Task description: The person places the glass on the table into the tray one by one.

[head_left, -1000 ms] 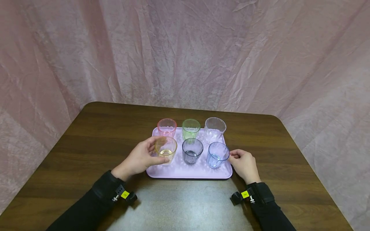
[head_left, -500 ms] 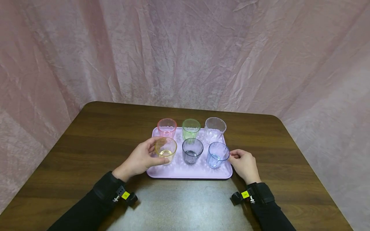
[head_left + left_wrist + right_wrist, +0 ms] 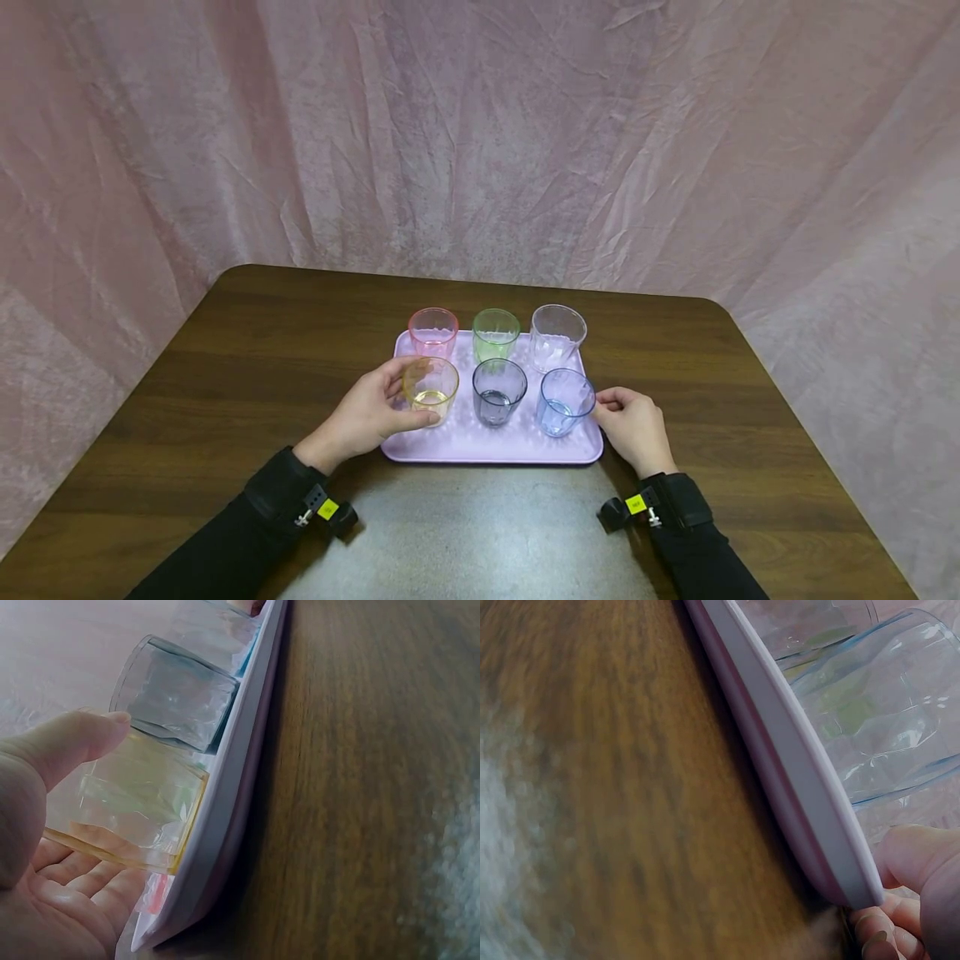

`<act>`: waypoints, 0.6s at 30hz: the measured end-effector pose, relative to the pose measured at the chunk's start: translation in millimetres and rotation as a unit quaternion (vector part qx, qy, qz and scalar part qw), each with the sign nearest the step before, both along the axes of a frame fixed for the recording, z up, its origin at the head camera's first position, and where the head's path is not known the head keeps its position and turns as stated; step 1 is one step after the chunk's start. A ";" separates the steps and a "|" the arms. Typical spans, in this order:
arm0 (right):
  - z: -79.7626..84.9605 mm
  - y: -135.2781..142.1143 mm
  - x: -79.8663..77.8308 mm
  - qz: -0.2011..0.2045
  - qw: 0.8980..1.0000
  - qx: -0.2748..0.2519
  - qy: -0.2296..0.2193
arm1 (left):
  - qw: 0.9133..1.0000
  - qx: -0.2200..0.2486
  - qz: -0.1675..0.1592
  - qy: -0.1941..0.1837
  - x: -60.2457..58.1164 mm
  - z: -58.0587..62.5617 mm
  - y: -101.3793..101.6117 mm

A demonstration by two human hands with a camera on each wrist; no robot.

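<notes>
A lilac tray (image 3: 491, 454) carries tumblers in two rows. At its front left, my left hand (image 3: 360, 417) grips a yellow-tinted tumbler (image 3: 431, 390); the thumb (image 3: 90, 739) lies along its near side and the fingers reach round behind. The tumbler stands upright, close over the tray. On the other side, my right hand (image 3: 636, 429) pinches the tray's right edge, thumb (image 3: 915, 859) over the rim and curled fingers (image 3: 877, 930) below it. A blue tumbler (image 3: 564, 410) stands right beside that hand. Between the hands is a dark grey tumbler (image 3: 499, 396).
In the back row stand a pink tumbler (image 3: 433, 332), a green tumbler (image 3: 496, 333) and a clear tumbler (image 3: 558, 337). Everything is on a brown wooden table (image 3: 300, 325), with a glossy reflection in front of the tray. A pink curtain (image 3: 480, 150) hangs behind it.
My left forearm has shifted very slightly to the right, its hold on the yellow tumbler unchanged. The right hand and the other tumblers look the same.
</notes>
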State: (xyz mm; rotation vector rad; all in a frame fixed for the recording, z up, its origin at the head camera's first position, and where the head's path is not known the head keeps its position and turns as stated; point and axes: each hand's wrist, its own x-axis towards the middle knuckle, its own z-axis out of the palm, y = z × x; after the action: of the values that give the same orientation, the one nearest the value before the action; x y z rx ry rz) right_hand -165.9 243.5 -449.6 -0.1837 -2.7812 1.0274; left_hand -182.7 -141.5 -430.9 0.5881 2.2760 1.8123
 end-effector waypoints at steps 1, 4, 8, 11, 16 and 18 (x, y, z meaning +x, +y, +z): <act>0.0 -0.2 -0.5 0.001 1.000 0.000 0.002 | 1.000 0.003 -0.001 -0.001 -0.4 -0.7 -0.2; -0.2 -1.3 -1.6 0.002 1.000 0.003 0.004 | 1.000 0.013 -0.003 -0.003 -0.6 -1.6 -1.1; -1.3 -2.4 -2.2 0.001 1.000 0.002 -0.002 | 1.000 0.025 -0.003 -0.002 -0.5 -2.9 -1.7; -2.1 -2.5 -2.6 0.002 1.000 0.001 -0.003 | 1.000 0.028 -0.002 0.003 -0.4 -3.2 -2.0; -2.7 -2.0 -3.5 0.005 1.000 0.003 0.001 | 1.000 0.017 0.009 0.006 1.1 1.5 -3.0; -3.0 -1.8 -3.9 0.006 1.000 0.003 0.003 | 1.000 0.010 0.014 0.005 1.9 5.3 -3.5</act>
State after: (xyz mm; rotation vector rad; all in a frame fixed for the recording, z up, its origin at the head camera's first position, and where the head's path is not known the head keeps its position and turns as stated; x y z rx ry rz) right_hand -169.7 241.7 -452.6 -0.1636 -2.7834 1.0194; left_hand -180.7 -145.0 -425.6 0.5711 2.2868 1.8511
